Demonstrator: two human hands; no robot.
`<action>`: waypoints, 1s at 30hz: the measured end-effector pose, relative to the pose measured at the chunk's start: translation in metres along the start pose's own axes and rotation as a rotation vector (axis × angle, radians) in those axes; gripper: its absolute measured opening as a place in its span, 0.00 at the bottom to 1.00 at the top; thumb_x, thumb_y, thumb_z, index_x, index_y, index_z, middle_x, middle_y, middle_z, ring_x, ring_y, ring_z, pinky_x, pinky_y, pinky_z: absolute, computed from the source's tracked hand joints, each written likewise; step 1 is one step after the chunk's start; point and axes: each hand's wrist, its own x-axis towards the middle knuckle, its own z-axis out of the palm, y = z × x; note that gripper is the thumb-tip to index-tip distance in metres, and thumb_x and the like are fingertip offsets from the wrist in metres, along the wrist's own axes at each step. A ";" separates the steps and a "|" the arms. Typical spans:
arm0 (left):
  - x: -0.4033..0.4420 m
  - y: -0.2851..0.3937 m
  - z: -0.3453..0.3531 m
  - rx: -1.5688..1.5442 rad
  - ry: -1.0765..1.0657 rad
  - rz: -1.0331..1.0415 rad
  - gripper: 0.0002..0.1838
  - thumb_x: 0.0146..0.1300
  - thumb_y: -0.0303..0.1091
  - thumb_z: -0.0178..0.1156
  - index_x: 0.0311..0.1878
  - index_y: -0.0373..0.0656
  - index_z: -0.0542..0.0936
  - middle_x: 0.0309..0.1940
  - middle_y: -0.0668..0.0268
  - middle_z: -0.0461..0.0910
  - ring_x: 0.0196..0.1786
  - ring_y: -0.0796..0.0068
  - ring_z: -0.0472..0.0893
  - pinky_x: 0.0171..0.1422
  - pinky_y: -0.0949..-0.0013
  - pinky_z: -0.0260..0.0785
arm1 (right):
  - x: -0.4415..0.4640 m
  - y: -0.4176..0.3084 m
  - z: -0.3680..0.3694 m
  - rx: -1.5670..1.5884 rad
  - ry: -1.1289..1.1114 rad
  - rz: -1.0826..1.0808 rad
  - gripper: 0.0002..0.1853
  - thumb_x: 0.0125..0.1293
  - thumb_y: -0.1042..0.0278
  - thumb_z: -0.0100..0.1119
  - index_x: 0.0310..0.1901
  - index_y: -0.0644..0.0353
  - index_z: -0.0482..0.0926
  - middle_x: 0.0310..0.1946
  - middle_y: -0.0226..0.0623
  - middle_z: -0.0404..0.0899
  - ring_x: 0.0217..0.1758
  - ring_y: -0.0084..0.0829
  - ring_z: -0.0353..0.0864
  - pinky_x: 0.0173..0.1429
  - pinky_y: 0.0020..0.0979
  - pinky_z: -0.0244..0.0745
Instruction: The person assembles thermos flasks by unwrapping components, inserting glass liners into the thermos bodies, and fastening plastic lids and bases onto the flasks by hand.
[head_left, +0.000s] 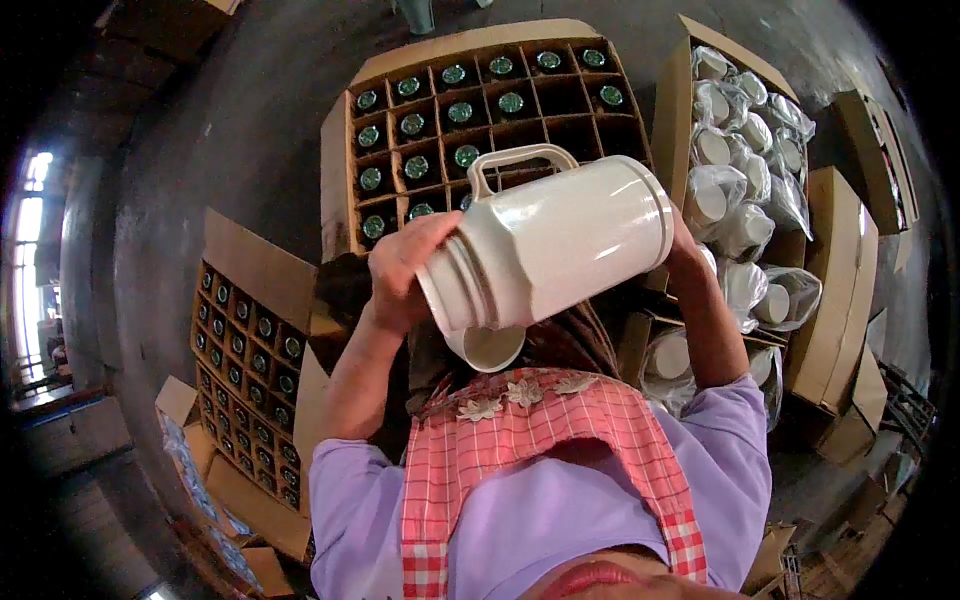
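L hand (pixel 402 262) gripping neck end, R hand (pixel 682 242) cupping base | white jug (pixel 590 230) tilted, unbagged, over divided carton's (pixel 335 190) near edge | carton part-full; bagged pcs (pixel 743 232) at R

- Daylight glares through a tall window (pixel 36 205) at the far left, its panes blown out to white.
- Soft, moderate light falls mid-scene, where the white jug (pixel 590 235) carries pale streaks of reflection along its right end.
- Small glints mark the green bottle tops (pixel 460 112) and the clear plastic bags (pixel 745 235) at right.
- Deep shadow fills the carton compartments (pixel 572 133); the grey floor (pixel 260 110) stays dim.
- A wide-angle lens bends the surroundings into a curve, with black corners closing in.
- Detail is clearest at center, softer and grainy toward the dark edges.
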 end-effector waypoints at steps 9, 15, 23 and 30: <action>0.028 0.038 0.000 0.251 -0.233 0.597 0.19 0.47 0.27 0.59 0.44 0.31 0.74 0.41 0.45 0.76 0.26 0.68 0.78 0.25 0.73 0.72 | 0.002 0.046 -0.029 0.400 -0.340 0.196 0.20 0.68 0.65 0.46 0.60 0.60 0.66 0.53 0.41 0.74 0.52 0.32 0.77 0.56 0.36 0.74; 0.015 0.036 0.027 0.240 -0.206 0.661 0.22 0.47 0.29 0.57 0.50 0.39 0.74 0.48 0.49 0.75 0.31 0.69 0.77 0.30 0.73 0.73 | -0.016 0.069 -0.069 0.366 -0.168 0.264 0.19 0.67 0.67 0.46 0.58 0.63 0.67 0.51 0.42 0.75 0.49 0.32 0.78 0.53 0.34 0.76; -0.017 0.008 -0.009 -0.150 -0.636 -0.018 0.39 0.37 0.27 0.60 0.62 0.45 0.68 0.63 0.58 0.65 0.62 0.59 0.68 0.63 0.58 0.62 | -0.072 0.028 -0.058 0.025 0.139 -0.054 0.11 0.59 0.72 0.53 0.39 0.70 0.78 0.32 0.34 0.80 0.31 0.23 0.78 0.35 0.24 0.74; 0.007 0.053 0.015 -0.399 -0.418 -0.434 0.44 0.36 0.27 0.68 0.63 0.43 0.65 0.56 0.57 0.72 0.56 0.67 0.73 0.59 0.66 0.65 | -0.065 -0.052 0.049 -0.860 0.173 -0.473 0.10 0.53 0.66 0.59 0.30 0.66 0.79 0.22 0.46 0.76 0.25 0.36 0.76 0.34 0.32 0.71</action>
